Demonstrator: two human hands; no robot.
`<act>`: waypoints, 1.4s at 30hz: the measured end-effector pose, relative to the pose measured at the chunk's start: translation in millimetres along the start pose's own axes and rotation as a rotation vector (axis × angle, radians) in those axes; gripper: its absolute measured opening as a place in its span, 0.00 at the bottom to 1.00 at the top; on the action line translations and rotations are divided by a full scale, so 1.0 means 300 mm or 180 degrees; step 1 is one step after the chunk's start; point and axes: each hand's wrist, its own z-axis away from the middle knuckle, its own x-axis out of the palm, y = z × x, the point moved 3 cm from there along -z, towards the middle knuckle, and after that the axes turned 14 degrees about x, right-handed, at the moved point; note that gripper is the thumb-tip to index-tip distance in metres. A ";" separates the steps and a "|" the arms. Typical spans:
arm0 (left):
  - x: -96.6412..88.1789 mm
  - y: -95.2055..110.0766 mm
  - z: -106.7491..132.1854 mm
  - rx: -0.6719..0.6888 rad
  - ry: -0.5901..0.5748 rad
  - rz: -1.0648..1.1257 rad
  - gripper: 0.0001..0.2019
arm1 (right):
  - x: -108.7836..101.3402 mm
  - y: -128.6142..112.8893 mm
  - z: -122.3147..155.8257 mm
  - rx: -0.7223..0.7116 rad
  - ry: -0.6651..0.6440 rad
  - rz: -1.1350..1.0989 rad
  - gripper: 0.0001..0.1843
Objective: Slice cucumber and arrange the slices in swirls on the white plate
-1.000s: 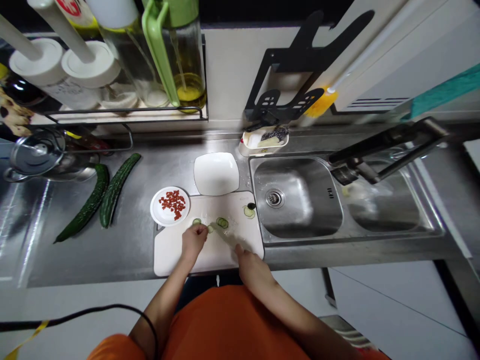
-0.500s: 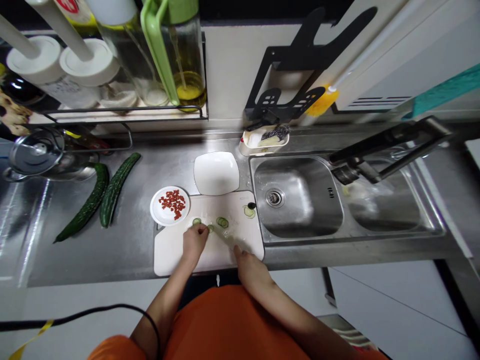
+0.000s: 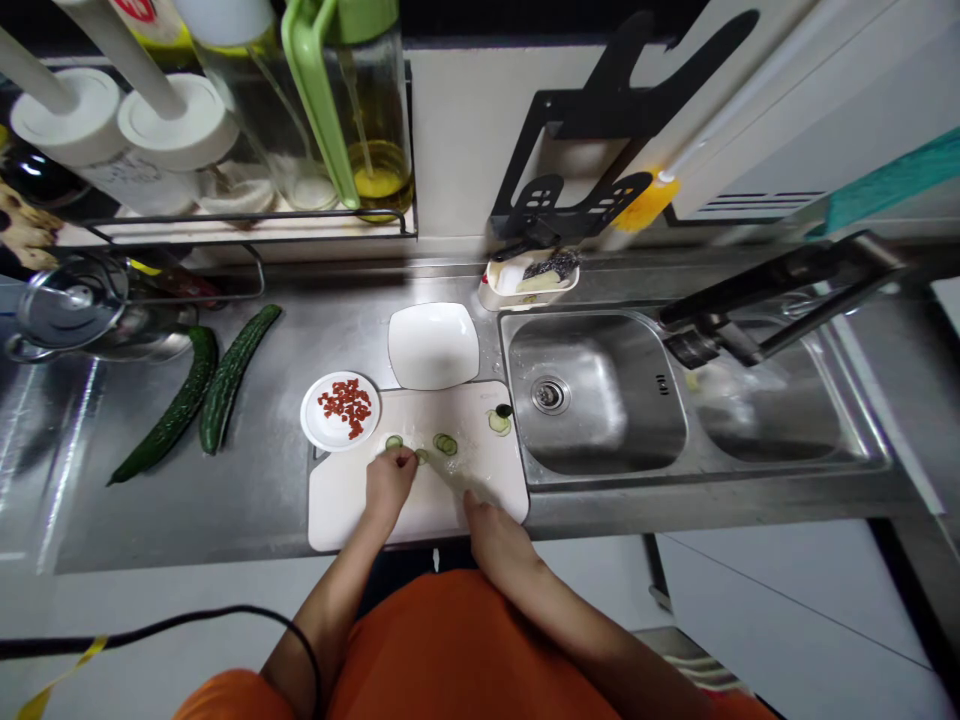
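Note:
My left hand (image 3: 390, 483) is closed in a pinch over the white cutting board (image 3: 341, 510), its fingertips at a small piece of cucumber (image 3: 421, 457) that they partly hide. Another cucumber slice (image 3: 394, 442) lies just beyond its knuckles. To the right, my right hand (image 3: 496, 535) is closed low over the board around what looks like a knife, whose thin pale blade is hard to make out and points toward the left fingertips. A few overlapping cucumber slices (image 3: 445, 443) lie mid-board. Cucumber trimmings (image 3: 499, 422) rest by the board's right edge.
A white plate of diced red pieces (image 3: 313, 428) overlaps the board's upper left corner. Behind the board sits a white square dish (image 3: 433, 345). Two whole cucumbers (image 3: 234, 385) lie left. A double steel sink (image 3: 600, 400) with a black faucet (image 3: 720, 300) adjoins the right side.
My right hand has shifted slightly to the left, toward the left hand. My left hand and the cucumber slices stay in nearly the same place.

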 end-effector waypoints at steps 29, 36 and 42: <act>-0.101 -0.023 0.005 0.0050 0.0762 -0.0643 0.09 | 0.060 0.098 0.001 0.0036 -0.0176 -0.0092 0.28; -0.093 -0.029 0.006 0.0140 0.0859 -0.0747 0.10 | 0.057 0.097 0.000 0.0016 -0.0141 -0.0129 0.28; -0.055 0.056 -0.035 0.1045 0.0422 -0.0257 0.07 | 0.064 0.099 -0.009 -0.0008 -0.0115 -0.0094 0.28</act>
